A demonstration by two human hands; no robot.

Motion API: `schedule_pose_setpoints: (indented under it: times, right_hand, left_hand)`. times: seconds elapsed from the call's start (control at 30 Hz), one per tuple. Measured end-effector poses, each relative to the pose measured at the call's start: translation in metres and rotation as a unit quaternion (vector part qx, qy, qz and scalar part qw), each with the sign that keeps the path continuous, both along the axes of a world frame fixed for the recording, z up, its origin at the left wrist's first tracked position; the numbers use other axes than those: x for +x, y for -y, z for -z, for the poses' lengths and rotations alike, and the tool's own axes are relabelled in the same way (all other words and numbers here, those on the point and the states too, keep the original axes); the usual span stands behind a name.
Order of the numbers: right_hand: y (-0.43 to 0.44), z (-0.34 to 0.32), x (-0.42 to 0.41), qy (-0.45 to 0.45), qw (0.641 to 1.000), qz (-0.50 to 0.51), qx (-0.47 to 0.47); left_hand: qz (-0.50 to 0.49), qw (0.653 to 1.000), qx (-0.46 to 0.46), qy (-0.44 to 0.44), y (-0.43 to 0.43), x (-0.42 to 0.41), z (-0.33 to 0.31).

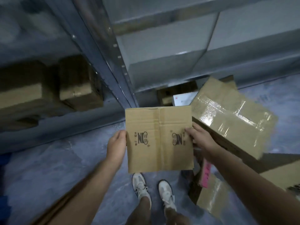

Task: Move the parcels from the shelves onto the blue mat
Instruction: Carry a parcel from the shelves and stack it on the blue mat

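Observation:
I carry a brown cardboard parcel (159, 138) with black printed logos in front of my waist, above my feet. My left hand (116, 146) grips its left edge. Its right edge is held by my right hand (198, 140), whose fingers lie on the top face. Grey metal shelves (103, 65) stand ahead; brown parcels (79, 88) sit on the low left shelf. A strip of blue at the far left edge (4, 207) may be the mat.
A large taped carton (230, 117) lies tilted on the floor at my right, with more cartons (211, 197) and a pink label (207, 172) below it. Small boxes (177, 96) sit under the right shelf. My two white shoes (152, 190) stand on grey floor.

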State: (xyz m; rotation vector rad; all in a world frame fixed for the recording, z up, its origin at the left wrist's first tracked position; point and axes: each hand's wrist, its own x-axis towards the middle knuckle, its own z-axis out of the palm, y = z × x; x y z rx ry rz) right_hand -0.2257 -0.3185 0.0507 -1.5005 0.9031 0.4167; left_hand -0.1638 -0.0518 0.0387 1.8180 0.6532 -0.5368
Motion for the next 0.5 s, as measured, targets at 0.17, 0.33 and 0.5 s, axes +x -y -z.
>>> schedule_pose_setpoints:
  times: [0.17,0.33,0.5]
  right_hand:
    - [0.001,-0.1,0.014,0.06,0.996,-0.061,-0.011]
    - [-0.037,-0.167,0.017,0.099,0.988,-0.118,-0.012]
    - [-0.114,-0.216,0.035,0.14,0.963,-0.227,-0.021]
  left_hand:
    - [-0.035,0.997,-0.031,0.055,-0.008,-0.017,-0.107]
    - [-0.084,0.99,-0.027,0.112,-0.045,-0.049,-0.184]
    - [-0.189,0.969,0.0,0.158,-0.116,-0.085,-0.235]
